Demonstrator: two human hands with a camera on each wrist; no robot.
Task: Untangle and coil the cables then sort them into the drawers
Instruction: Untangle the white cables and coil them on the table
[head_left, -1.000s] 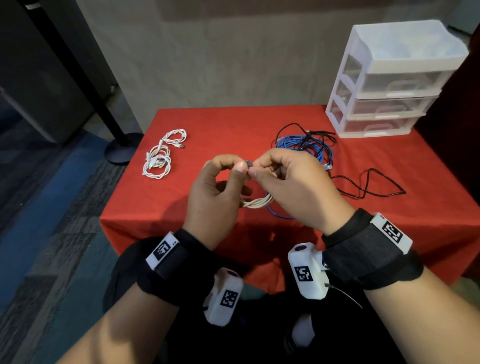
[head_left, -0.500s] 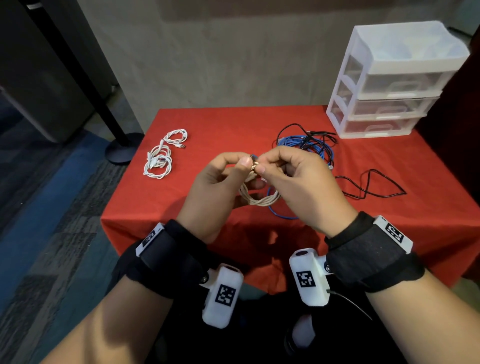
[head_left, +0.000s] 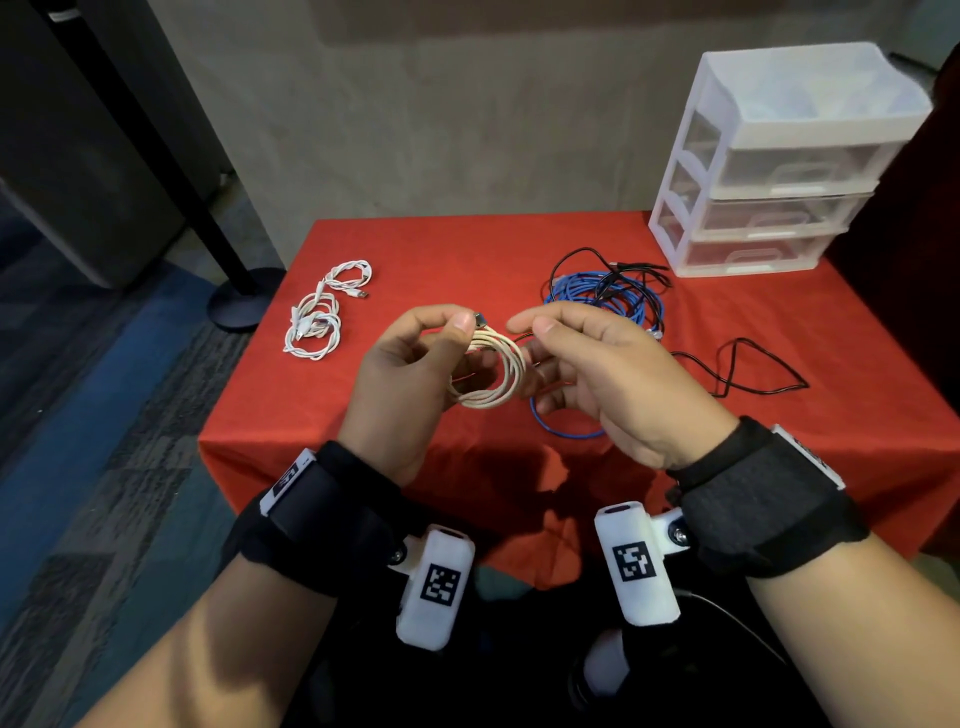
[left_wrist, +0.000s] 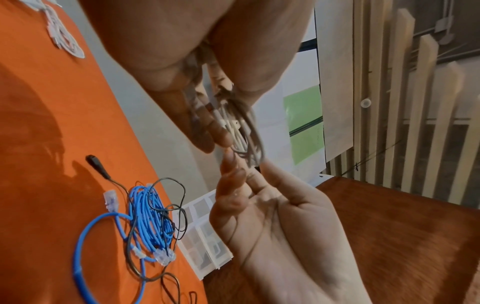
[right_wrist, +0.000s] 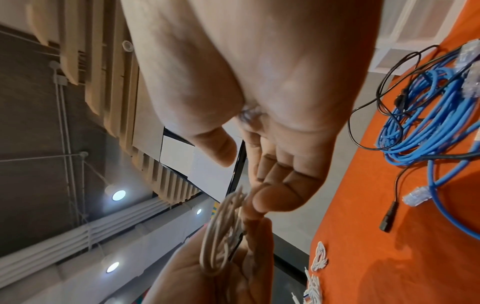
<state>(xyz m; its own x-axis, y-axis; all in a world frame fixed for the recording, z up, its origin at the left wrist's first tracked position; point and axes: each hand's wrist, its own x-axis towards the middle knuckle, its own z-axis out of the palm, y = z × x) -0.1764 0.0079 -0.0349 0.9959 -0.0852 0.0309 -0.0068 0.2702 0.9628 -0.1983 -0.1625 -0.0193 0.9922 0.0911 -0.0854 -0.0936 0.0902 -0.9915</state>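
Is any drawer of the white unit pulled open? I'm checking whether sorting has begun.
No, all three drawers of the drawer unit sit flush and closed in the head view on the red table.

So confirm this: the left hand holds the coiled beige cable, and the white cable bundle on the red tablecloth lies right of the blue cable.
Not quite. In the head view the white cable bundle lies left of the blue cable, not right. The left hand does hold the coiled beige cable above the red tablecloth.
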